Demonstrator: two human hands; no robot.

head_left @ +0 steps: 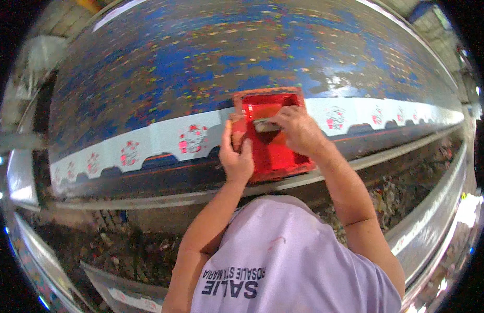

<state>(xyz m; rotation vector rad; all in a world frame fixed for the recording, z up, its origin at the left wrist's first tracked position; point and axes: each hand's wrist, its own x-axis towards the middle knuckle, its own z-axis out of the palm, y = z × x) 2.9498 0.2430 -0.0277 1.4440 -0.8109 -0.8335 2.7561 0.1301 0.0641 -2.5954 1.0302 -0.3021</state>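
Note:
A red-stained screen-printing frame (268,92) rests across a long white cloth strip (161,130) on the table, with wet red ink inside it. My left hand (238,159) is closed around the frame's left side. Within the frame, my right hand (299,128) grips a small pale squeegee (265,125), whose lower part is hidden by shadow and ink. The strip has a scalloped near edge. Red and dark flower-like prints (194,139) show on it to both sides of the frame. The cloth beneath the frame is hidden.
The broad table (200,52) has a blue and dark, paint-speckled surface. A pale rail (143,202) runs along its near edge, close to my body. Below lies a littered strip of ground (132,242). Another long table edge (435,201) stands at the lower right.

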